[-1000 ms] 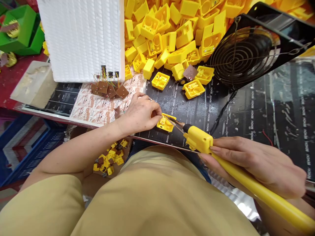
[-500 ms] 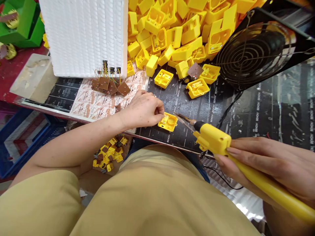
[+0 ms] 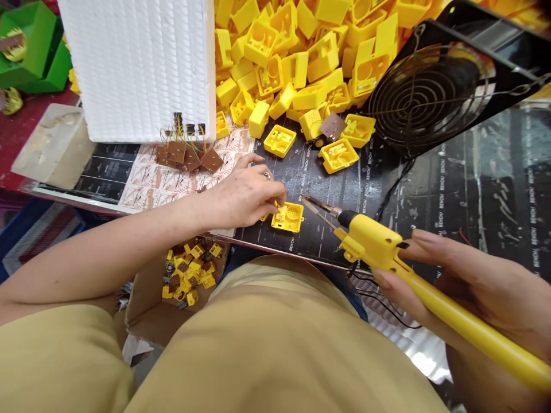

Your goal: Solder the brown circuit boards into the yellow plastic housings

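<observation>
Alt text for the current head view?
A person's right hand holds a metal-tipped yellow tool pointing toward a small open yellow case, with the left hand at its far side. Around them on a black bench are heaped yellow cases, a black fan and a white foam panel.

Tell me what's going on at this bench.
A person's left hand is at the left side of a small, open, yellow plastic case on a black bench. Their right hand holds a long-handled yellow tool, its metal end near the case. More yellow plastic cases lie heaped beyond.
</observation>
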